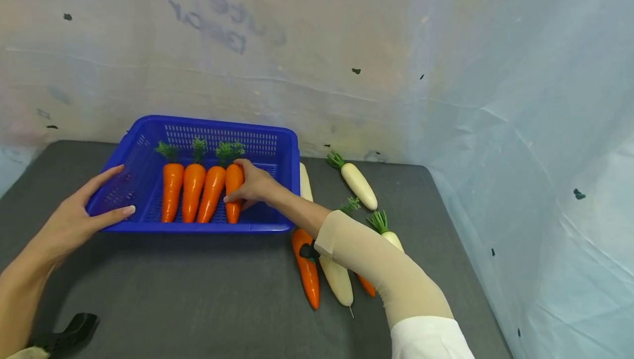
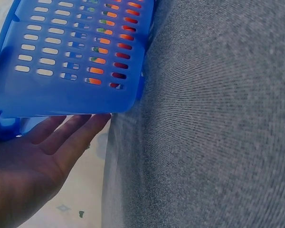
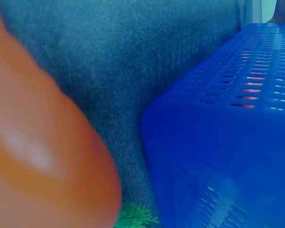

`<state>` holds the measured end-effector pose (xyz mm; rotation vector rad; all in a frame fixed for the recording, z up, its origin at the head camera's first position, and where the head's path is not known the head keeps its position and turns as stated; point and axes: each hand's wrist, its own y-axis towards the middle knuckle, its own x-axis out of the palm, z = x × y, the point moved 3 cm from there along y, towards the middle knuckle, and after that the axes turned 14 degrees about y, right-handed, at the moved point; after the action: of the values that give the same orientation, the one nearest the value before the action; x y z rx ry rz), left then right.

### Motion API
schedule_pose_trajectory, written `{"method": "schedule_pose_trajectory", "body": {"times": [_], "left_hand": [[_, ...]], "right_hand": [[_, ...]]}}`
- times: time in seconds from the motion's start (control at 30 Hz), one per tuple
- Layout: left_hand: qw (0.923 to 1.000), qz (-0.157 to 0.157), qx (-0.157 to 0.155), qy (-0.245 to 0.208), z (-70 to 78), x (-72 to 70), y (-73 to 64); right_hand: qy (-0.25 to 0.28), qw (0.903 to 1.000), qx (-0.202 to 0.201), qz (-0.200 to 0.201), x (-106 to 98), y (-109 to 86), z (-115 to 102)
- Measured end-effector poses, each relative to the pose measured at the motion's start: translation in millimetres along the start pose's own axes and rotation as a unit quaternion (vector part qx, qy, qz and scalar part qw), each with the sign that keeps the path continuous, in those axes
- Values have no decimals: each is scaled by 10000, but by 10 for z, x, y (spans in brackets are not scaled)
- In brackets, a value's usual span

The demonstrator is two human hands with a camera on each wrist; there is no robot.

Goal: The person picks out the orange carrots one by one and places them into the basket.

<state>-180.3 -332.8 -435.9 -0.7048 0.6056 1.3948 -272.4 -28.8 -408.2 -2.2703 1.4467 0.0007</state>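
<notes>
Presently, the right hand (image 1: 256, 183) grips a carrot (image 1: 234, 178) between thumb and fingers, inside the basket (image 1: 198, 228), beside three other carrots (image 1: 193, 191) in a row. The left hand (image 1: 73, 215) rests spread, fingers extended, against the basket's left end. Radishes (image 1: 359, 185) and loose carrots (image 1: 308, 277) lie on the table (image 1: 198, 298) near its right end.

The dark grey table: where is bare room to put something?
Bare: table in front of the blue plastic basket, and the right strip beside the pale sheet. Crowded: right of the basket, among long white radishes and loose orange carrots.
</notes>
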Motion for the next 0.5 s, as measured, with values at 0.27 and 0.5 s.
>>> {"method": "schedule_pose_trajectory", "body": {"times": [0.27,0.5], "left_hand": [[10000,-7,18,-27,-11,-4,4],[10000,-2,69,21,-7,26,-14]], "right_hand": [[19,9995,36,-299,21,11,-9],[197,9990,39,-393,-20,36,3]]}}
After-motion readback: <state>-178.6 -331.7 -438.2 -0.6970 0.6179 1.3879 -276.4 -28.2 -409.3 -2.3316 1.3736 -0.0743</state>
